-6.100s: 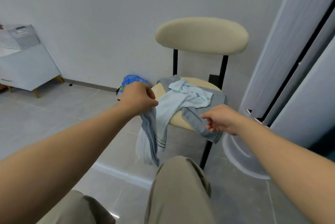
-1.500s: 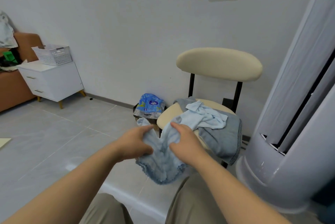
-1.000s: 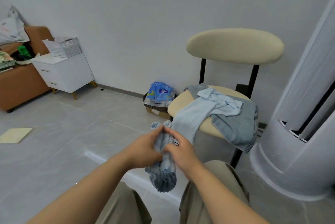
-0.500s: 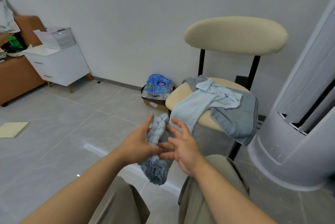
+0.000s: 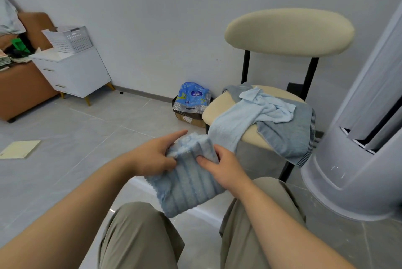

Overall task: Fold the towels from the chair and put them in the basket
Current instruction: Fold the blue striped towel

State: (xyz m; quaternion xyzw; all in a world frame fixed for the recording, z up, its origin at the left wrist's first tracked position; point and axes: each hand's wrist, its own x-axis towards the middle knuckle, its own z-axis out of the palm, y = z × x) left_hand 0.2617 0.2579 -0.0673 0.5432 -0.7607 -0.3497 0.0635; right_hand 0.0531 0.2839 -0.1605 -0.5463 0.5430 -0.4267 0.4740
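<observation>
fluffy ribbed terry towel [image 5: 187, 190], matt cream fabric chair [image 5: 289, 31] w/ blk metal frame [image 5: 310, 77], perforated plastic basket [image 5: 71, 40], glossy floor tiles [image 5: 87, 129]

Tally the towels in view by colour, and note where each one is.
striped blue towel, held by left hand and right hand: 1
pale blue towel, on chair: 1
grey towel, on chair: 1
Total: 3

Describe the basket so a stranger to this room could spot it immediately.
Look to the far left, where a white drawer cabinet stands beside a brown sofa. The basket sits on top of the cabinet. It is the only white box with perforated sides.
</observation>
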